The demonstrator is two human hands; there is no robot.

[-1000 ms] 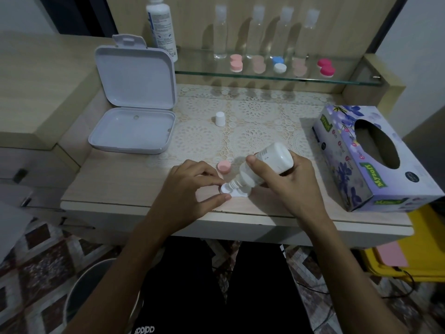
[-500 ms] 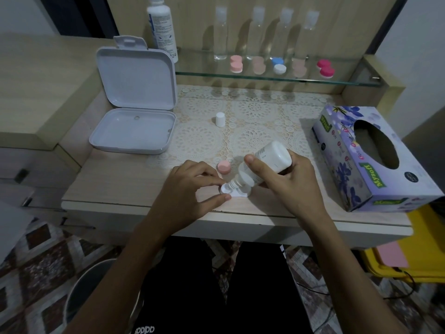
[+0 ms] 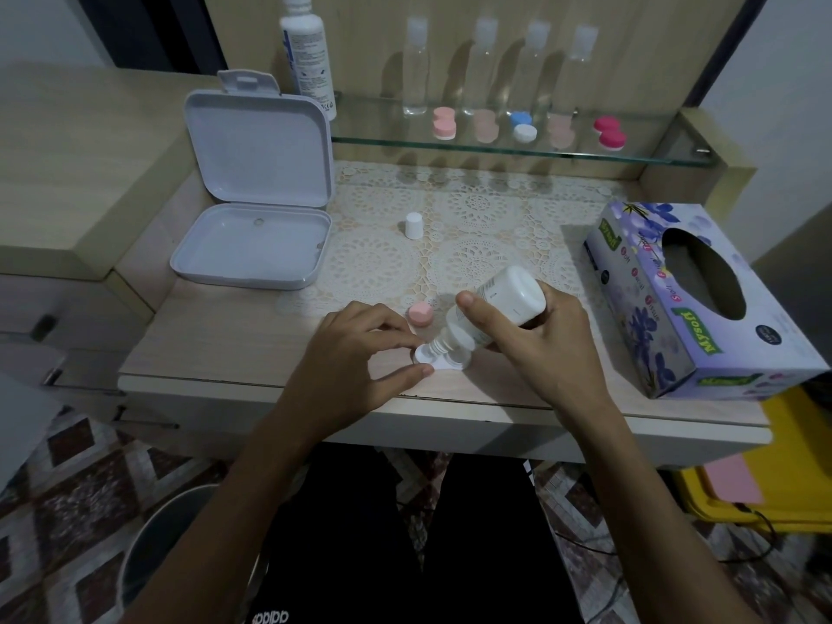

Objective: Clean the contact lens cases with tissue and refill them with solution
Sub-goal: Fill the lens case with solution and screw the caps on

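Observation:
A white contact lens case (image 3: 443, 361) lies open on the desk near the front edge. My left hand (image 3: 355, 353) pinches its left end between thumb and fingertips. My right hand (image 3: 535, 340) grips a small white solution bottle (image 3: 499, 304), tipped nozzle-down over the case's left well. A pink lens-case cap (image 3: 421, 313) sits just behind the case. The bottle's white cap (image 3: 413, 225) stands upright farther back on the lace mat. A floral tissue box (image 3: 693, 299) lies at the right.
An open white hinged box (image 3: 252, 245) sits at the left. A glass shelf (image 3: 648, 155) at the back carries several lens cases and clear bottles, with a tall white bottle (image 3: 310, 51) at its left end. A bin (image 3: 171, 551) stands below the desk.
Almost nothing has changed. The bottle stays tipped over the case, and both hands hold their places.

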